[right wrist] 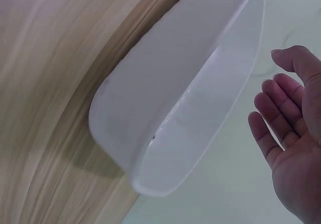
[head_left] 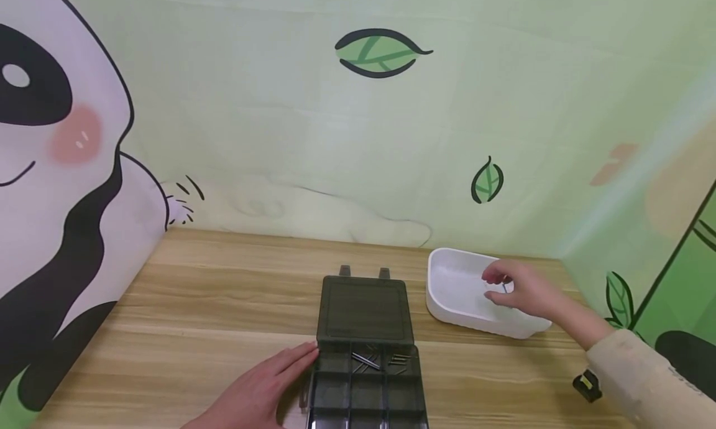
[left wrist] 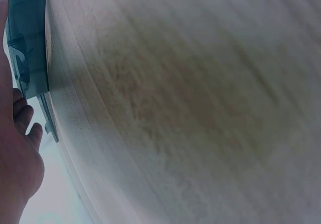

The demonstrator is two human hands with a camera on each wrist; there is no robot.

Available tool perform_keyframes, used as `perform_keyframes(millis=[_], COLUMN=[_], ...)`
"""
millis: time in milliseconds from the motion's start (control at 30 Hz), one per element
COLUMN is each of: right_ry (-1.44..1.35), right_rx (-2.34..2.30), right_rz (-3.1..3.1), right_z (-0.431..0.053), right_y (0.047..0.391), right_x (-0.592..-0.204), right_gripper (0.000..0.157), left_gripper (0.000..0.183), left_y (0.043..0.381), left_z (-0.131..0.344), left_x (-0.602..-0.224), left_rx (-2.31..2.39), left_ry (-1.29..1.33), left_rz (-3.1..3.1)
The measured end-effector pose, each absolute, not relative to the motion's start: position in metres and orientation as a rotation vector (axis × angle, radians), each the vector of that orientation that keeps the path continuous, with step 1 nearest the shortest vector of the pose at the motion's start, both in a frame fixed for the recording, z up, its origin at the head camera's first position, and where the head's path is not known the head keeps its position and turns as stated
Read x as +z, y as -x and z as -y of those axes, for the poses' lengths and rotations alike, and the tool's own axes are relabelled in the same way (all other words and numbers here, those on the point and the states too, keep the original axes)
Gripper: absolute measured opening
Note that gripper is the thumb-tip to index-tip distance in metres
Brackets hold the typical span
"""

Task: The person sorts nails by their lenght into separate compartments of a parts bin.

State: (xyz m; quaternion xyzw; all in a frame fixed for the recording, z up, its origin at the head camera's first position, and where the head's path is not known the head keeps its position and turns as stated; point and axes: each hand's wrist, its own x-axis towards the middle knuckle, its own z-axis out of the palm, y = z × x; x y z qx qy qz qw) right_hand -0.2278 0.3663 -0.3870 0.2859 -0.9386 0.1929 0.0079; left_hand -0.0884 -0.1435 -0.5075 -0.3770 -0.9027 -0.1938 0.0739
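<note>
Compartment box point(head_left: 367, 390), one, dark, see-through, at six o'clock in the head view, lid point(head_left: 366, 309) folded back; contents: thin metal pins point(head_left: 366, 361) at eleven o'clock, screws point(head_left: 399, 359) at one. White dish point(head_left: 454, 287), one, at two o'clock from the box. Left hand point(head_left: 260, 379): fingertips against the box's nine o'clock side, grasping nothing, apparently steadying it. Right hand point(head_left: 520, 290): over the dish, fingers loosely bent, released; a thin sliver between thumb and fingers cannot be identified. Step, as judged: reaching to the dish; the next move would call for a careful fingertip pinch. Writing: faint marks on the sleeve point(head_left: 643, 376), illegible; no brand or label readable.
</note>
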Motion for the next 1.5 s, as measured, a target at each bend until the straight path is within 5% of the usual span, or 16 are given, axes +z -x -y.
perform_keyframes(millis=[500, 1500], right_ry=[-0.756, -0.884], right_rx=[0.466, 0.343], right_rz=[3.114, 3.055], right_z=[-0.387, -0.405], right_y=[0.247, 0.260], right_x=[-0.396, -0.451], right_gripper=[0.041, 0.024], left_gripper=[0.127, 0.125], left_y=[0.089, 0.091], left_z=[0.145, 0.147], left_x=[-0.512, -0.513], left_rx=[-0.556, -0.545], left_ry=[1.141, 1.179], left_rz=[2.647, 2.602])
